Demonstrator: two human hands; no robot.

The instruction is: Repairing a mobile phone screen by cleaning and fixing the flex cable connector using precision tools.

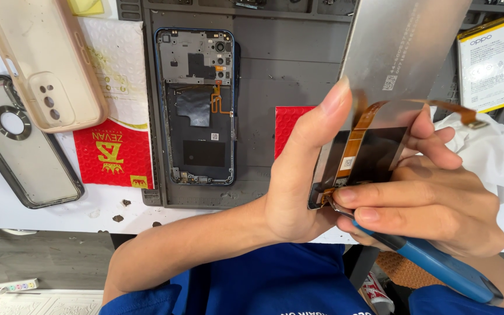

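Two hands work one screen panel (pixel 380 70): the left hand (pixel 298 175) pinches its lower edge, while the right hand (pixel 433 204) clamps blue-handled tweezers (pixel 433 262) at the orange flex cable (pixel 354 137) just above that grip. Best kept steady, tips shallow, panel supported.

Head camera looks steeply down, close over the workbench (pixel 298 70).

**Packages, labels and the screen panel on the bench**

Screen panel (pixel 392 64) — grey metallic back, held upright at right, carrying a small white code label (pixel 389 82) and a second white label (pixel 346 163) by its orange ribbon. Red packet (pixel 112 154) with gold emblem, lower left, under white bubble wrap. Second red packet (pixel 290 125), centre, partly hidden. White, yellow-edged rectangular label (pixel 494 61), upper right.
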